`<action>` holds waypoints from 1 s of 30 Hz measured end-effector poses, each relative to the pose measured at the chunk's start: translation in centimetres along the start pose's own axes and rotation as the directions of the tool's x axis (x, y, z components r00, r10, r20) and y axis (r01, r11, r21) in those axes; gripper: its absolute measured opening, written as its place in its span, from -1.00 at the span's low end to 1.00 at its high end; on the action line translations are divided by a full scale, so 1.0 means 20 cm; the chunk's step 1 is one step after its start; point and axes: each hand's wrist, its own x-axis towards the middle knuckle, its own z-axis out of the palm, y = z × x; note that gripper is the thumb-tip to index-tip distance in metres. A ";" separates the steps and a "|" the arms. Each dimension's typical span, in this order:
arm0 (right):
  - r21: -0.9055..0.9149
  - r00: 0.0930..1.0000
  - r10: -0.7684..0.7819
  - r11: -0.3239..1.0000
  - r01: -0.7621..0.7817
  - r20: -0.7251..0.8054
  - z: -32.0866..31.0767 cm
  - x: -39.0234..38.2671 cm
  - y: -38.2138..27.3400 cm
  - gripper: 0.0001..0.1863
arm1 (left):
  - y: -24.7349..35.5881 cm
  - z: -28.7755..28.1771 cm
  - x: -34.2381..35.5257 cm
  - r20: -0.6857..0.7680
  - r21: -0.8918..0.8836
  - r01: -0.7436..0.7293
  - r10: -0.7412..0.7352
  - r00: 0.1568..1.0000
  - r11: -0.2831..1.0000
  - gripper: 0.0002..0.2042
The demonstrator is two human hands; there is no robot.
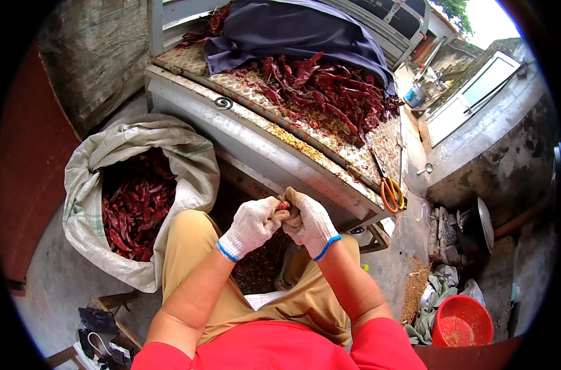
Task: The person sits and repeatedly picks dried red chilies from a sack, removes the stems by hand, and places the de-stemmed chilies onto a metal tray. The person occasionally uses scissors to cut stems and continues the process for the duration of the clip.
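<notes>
Outdoor yard point(384, 271), open sky point(487, 23), truck bed point(234, 86), stained wall point(499, 145)

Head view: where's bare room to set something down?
Bare concrete floor shows left of the white sack, bordered by the dark red panel; another patch lies between the right knee and the straw-coloured bundle. Crowded: the platform, with dried chilies, dark cloth and scissors; the lower right, with the red basin and crumpled cloth.

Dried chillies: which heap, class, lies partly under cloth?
The pile on the platform: dark cloth covers part of it; chillies in the sack lie uncovered.
</notes>
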 end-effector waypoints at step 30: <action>-0.914 0.519 -0.850 -0.279 -0.296 0.092 -0.28 0.29 -1.04 -0.53 | -0.02 0.01 0.00 0.232 -0.714 0.439 -0.408 0.883 0.545 -0.84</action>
